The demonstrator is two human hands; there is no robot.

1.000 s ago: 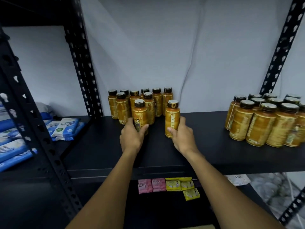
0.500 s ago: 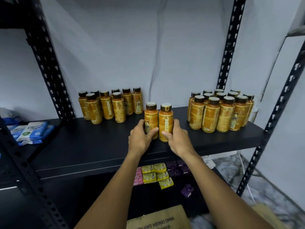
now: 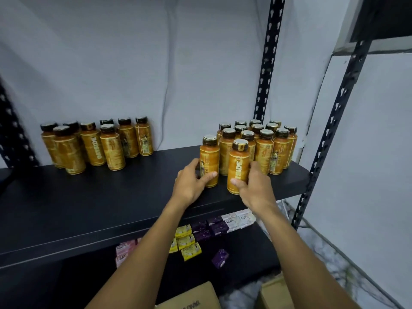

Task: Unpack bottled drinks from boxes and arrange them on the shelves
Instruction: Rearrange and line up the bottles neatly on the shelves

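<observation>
- The left hand point(image 3: 189, 186) curls round the lower half of the left bottle point(image 3: 209, 160), an orange one with a dark cap. The thumb lies across its front.
- The right hand point(image 3: 254, 188) grips the right bottle point(image 3: 238, 168) low down. The thumb is on the front and the fingers wrap its right side.
- Both held bottles stand upright on the black shelf point(image 3: 111, 197), just beside each other toward its right end.
- They stand just in front of the right cluster of bottles point(image 3: 266, 148). I cannot tell whether they touch it.
- The left cluster of bottles point(image 3: 93, 146) stands at the back of the same shelf, well apart from the hands.
- Soap packets point(image 3: 207, 233) in pink, yellow, purple and white lie on the lower shelf point(image 3: 245, 253).
- A cardboard box point(image 3: 191, 296) shows at the bottom edge, between the forearms.
</observation>
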